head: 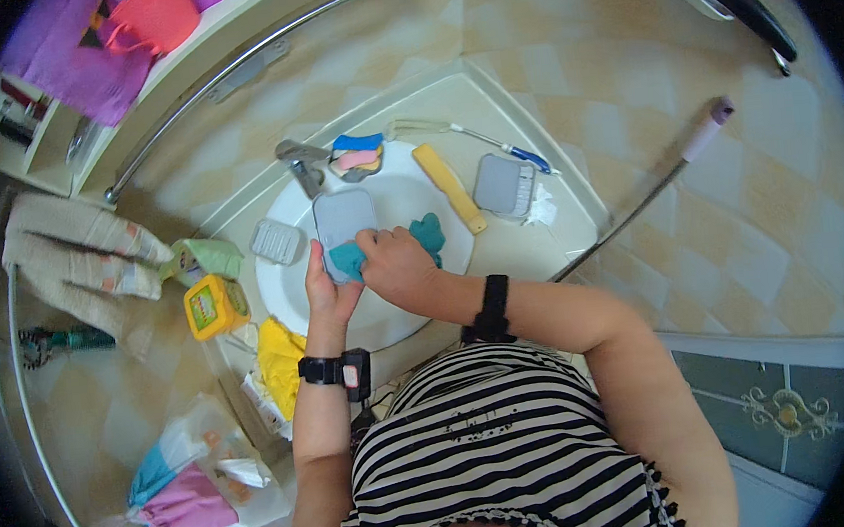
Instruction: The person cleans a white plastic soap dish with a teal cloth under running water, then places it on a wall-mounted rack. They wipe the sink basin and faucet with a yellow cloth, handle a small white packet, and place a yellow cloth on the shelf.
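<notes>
My left hand [330, 290] grips the lower left edge of a grey plastic box or lid [345, 214], held tilted over the white washbasin [274, 295]. A teal cloth [428, 234] is bunched in my right hand [399, 265]. One end of it lies against the lower part of the grey plastic piece, and the rest sticks out to the right beyond my knuckles. My right fingers curl over the cloth, so its middle is hidden. Just past the grey piece stands the metal faucet [302, 170].
Around the basin rim lie sponges [357, 152], a long yellow tool [449, 189], a small clear ridged dish [277, 241] and another grey box [503, 183]. A blue-handled whisk-like tool [526, 158] lies behind. At left are a yellow tub [213, 308] and yellow cloth [280, 362]. A pole [635, 207] leans right.
</notes>
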The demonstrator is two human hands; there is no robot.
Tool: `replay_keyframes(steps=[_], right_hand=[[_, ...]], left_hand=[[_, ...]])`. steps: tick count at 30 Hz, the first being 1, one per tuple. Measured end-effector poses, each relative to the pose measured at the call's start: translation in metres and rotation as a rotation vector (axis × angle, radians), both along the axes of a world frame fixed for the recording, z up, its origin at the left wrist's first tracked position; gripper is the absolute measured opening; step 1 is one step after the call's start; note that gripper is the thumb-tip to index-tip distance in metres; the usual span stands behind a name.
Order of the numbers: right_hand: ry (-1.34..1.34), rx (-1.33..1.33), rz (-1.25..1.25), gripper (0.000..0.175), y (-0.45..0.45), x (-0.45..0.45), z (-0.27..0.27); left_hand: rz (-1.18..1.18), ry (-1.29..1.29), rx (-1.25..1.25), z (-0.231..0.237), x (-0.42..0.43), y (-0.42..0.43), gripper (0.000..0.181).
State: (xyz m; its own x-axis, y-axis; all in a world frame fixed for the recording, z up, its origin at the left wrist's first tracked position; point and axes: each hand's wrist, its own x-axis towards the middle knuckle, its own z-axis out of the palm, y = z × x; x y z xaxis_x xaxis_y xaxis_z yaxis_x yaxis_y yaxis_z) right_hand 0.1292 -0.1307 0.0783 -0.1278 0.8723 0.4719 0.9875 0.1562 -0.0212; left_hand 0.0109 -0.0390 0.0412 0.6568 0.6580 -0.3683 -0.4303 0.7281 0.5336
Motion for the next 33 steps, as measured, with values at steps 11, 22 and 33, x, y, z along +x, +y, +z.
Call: replay_keyframes(steps=[11,22,33], right_hand=[[0.373,-0.646,-0.386,0.014,-0.060,0.082,-0.015],[0.760,-0.446,-0.806,0.030,-0.163,0.197,-0.001],[1.027,-0.371,-0.610,0.020,-0.152,0.206,-0.034]], left_hand=[[-0.355,0.186,0.080,-0.018,0.053,-0.007,0.050],[-0.573,0.403,0.038,-0.134,0.224,-0.045,0.025],[-0.329,0.627,0.911,-0.124,0.219,-0.054,0.021]])
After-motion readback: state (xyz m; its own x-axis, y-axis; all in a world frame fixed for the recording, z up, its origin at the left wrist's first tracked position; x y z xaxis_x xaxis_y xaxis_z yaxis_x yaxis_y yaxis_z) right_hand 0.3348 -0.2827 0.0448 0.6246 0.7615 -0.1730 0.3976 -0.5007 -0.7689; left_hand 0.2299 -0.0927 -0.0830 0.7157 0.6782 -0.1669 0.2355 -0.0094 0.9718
